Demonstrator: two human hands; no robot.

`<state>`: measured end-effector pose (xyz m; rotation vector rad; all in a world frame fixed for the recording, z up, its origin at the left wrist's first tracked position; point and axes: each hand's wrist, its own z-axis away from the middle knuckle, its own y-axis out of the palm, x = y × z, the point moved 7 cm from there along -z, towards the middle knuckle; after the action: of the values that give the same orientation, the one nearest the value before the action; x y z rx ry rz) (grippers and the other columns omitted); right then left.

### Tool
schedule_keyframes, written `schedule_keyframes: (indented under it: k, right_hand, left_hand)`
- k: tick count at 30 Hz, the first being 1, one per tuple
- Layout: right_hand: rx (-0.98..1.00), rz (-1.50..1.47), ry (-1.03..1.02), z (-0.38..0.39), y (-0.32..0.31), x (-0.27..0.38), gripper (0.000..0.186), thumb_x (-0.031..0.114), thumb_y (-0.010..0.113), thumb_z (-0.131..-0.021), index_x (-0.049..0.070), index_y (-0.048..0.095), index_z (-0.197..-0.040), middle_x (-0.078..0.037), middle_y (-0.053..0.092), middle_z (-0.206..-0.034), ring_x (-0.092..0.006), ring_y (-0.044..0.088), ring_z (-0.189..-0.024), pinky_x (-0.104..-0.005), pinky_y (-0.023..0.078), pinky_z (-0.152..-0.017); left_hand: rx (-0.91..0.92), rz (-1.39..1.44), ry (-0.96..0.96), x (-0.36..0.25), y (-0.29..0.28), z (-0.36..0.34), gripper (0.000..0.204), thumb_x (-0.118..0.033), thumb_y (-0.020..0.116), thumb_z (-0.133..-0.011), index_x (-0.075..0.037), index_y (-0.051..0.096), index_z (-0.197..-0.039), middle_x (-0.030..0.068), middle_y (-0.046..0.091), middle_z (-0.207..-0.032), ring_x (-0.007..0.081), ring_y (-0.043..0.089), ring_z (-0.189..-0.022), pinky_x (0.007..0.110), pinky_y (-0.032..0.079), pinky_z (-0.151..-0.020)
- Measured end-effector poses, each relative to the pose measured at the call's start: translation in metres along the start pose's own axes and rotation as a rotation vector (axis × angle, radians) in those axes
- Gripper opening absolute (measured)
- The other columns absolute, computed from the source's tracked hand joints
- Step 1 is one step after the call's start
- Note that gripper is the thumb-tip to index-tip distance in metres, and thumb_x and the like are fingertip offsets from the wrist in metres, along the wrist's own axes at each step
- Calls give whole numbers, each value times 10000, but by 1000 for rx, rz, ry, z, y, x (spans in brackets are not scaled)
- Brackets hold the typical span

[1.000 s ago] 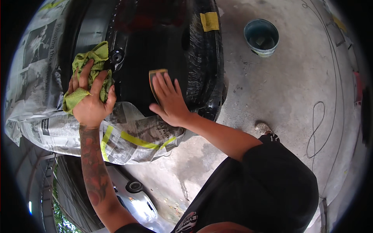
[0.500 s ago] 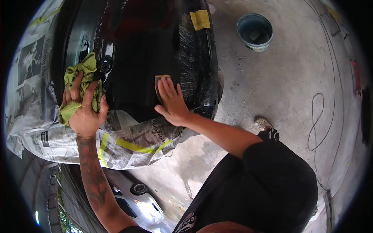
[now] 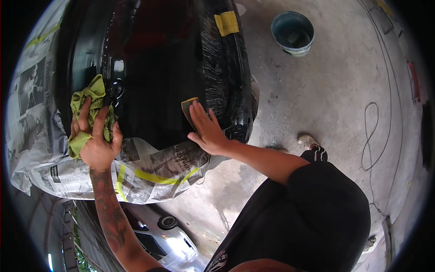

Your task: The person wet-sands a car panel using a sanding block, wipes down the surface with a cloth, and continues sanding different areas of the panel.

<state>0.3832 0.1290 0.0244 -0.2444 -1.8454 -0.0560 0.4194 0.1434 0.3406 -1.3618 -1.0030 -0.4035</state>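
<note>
A glossy black car body panel [image 3: 154,59] has newspaper [image 3: 149,163] and yellow-green tape around its left and near edges. My left hand [image 3: 97,138] rests on it at the left, fingers curled over a bunched olive-green cloth [image 3: 97,86]. Near the panel's lower right, my right hand [image 3: 206,129] presses, fingers stretched out, on a thin sanding sheet [image 3: 186,109] with a yellowish edge, partly hidden under them. A yellow square sheet [image 3: 226,23] lies toward the far right of the panel, on a whitish streaked strip.
A bucket [image 3: 292,34] of cloudy water stands on the concrete floor [image 3: 317,90] to the right. A looped cable [image 3: 376,136] runs along that side. A silver car [image 3: 167,245] is behind and below, at lower left. My foot [image 3: 307,141] is beside the panel.
My right hand has slid rightward over the panel with the sheet under it. The view has shifted slightly; my left hand still holds the cloth in about the same place.
</note>
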Motion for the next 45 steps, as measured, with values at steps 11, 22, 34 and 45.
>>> schedule_keyframes:
  k: [11, 22, 34, 45]
  right_hand:
    - [-142, -105, 38, -47, -19, -43, 824, 540, 330, -1058, -31, 78, -1595, -263, 59, -1668, -401, 85, -1553, -591, 171, -1203]
    - [-226, -164, 41, -91, -53, -69, 791, 473, 407, -1054, -55, 139, -1579, -284, 119, -1652, -419, 158, -1535, -603, 225, -1181]
    - [-179, -75, 64, -137, -74, -92, 840, 524, 401, -1041, -30, 93, -1592, -224, 70, -1681, -366, 101, -1557, -608, 178, -1199]
    - [160, -34, 34, 5, 2, -34, 904, 467, 498, -1015, -15, 9, -1604, -242, -42, -1680, -369, 12, -1568, -622, 119, -1208]
  left_hand:
    - [14, 0, 3, -1, 0, -3, 341, -366, 654, -885, -174, 690, -1166, 105, 564, -1405, 405, 574, -1184, 510, 475, -978]
    - [26, 2, 14, -1, 2, -7, 335, -355, 647, -893, -176, 693, -1173, 110, 564, -1411, 389, 589, -1148, 498, 480, -960]
    - [7, 33, 38, -3, 4, -9, 341, -345, 644, -895, -163, 692, -1179, 123, 565, -1412, 383, 597, -1113, 486, 487, -930]
    - [12, 15, 13, 1, 1, -4, 351, -357, 650, -887, -170, 693, -1181, 105, 556, -1419, 383, 587, -1143, 490, 491, -931]
